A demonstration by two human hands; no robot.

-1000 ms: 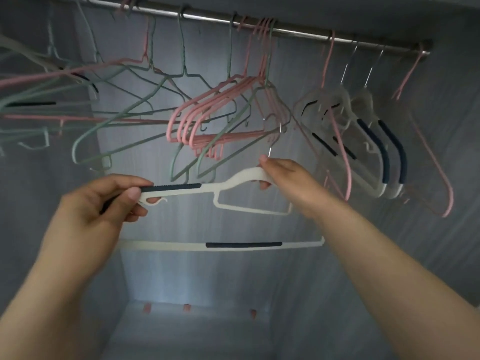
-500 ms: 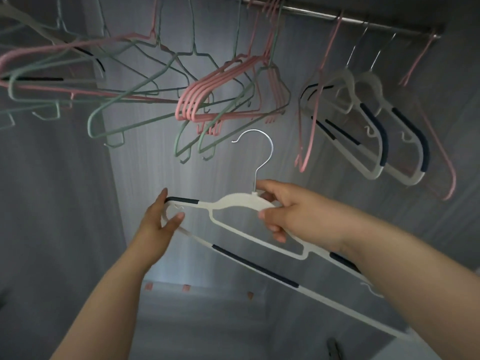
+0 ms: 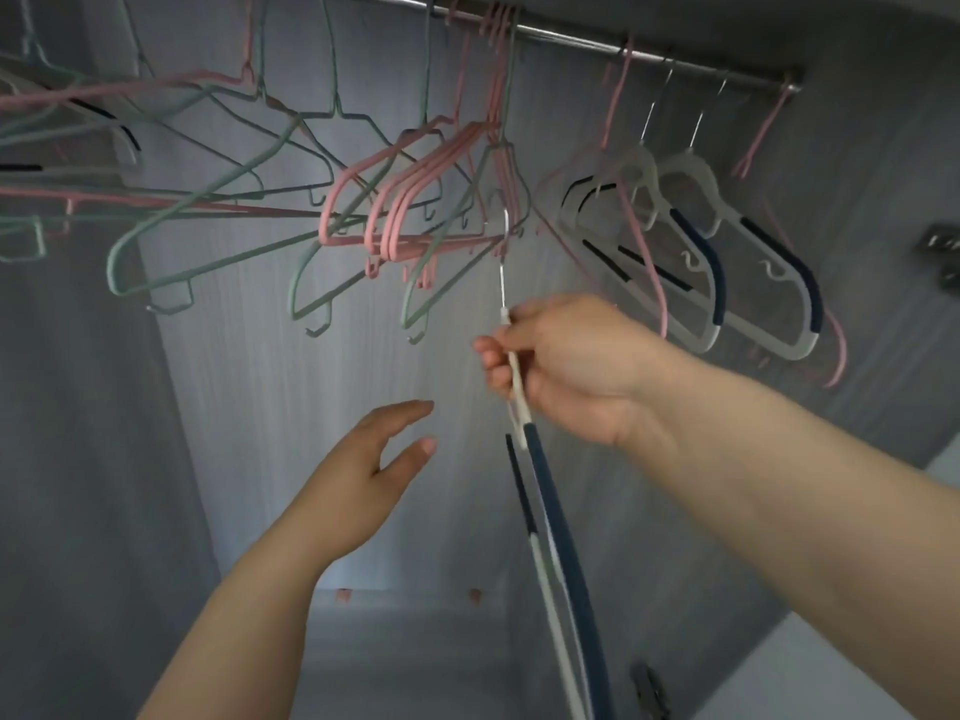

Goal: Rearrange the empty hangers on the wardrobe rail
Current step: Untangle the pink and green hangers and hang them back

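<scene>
My right hand (image 3: 566,366) grips a white hanger with navy grip strips (image 3: 556,537) near its neck. The hanger is turned edge-on, its metal hook pointing up toward the pink hangers. My left hand (image 3: 374,470) is off the hanger, fingers apart, below and to the left. A steel rail (image 3: 571,39) runs across the top. From it hang green wire hangers (image 3: 208,241) on the left, a bunch of pink hangers (image 3: 410,200) in the middle, and two white navy-striped hangers (image 3: 727,262) on the right.
Grey wardrobe walls close in on the left, back and right. The wardrobe floor (image 3: 405,662) lies far below. A single pink hanger (image 3: 763,132) hangs at the rail's right end. A dark metal fitting (image 3: 940,257) sits on the right wall.
My left hand has let go of the white hanger and dropped away. My right hand has rotated the hanger edge-on and lifted it toward the rail.
</scene>
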